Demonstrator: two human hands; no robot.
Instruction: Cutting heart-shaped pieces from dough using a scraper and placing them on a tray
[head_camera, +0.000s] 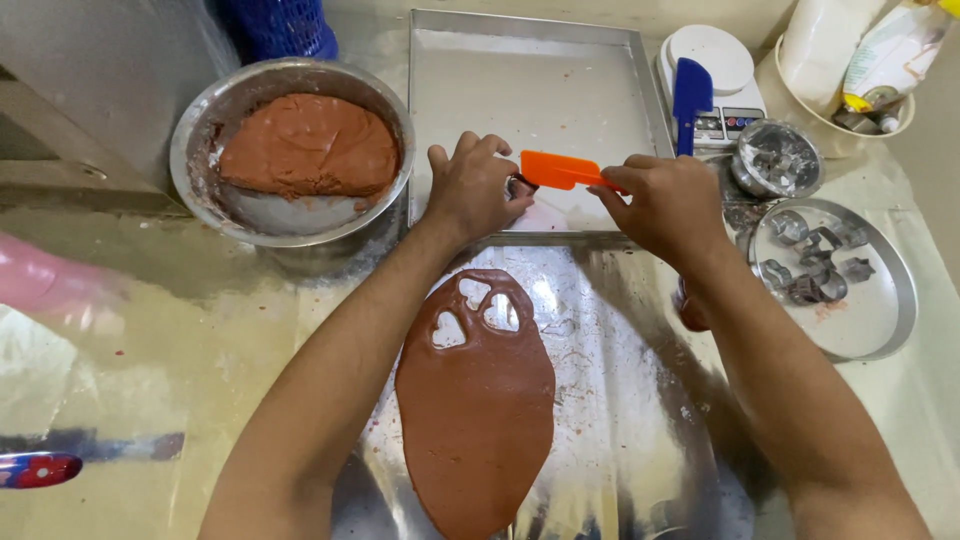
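Over the tray: left hand (472, 190) pinches a dough cutout; right hand (665, 205) grips the orange scraper (558, 170).
Tip: slide the scraper flat underneath, keeping the heart shape intact above the baking tray (540, 90).

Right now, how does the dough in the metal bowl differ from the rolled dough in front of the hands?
The dough in the bowl is a thick, smooth lump filling part of the metal bowl; the rolled dough is a thin, flat oval sheet lying on the shiny metal surface. The bowl dough is uncut, while the rolled dough has three heart-shaped holes near its far end. Both are the same reddish-brown colour.
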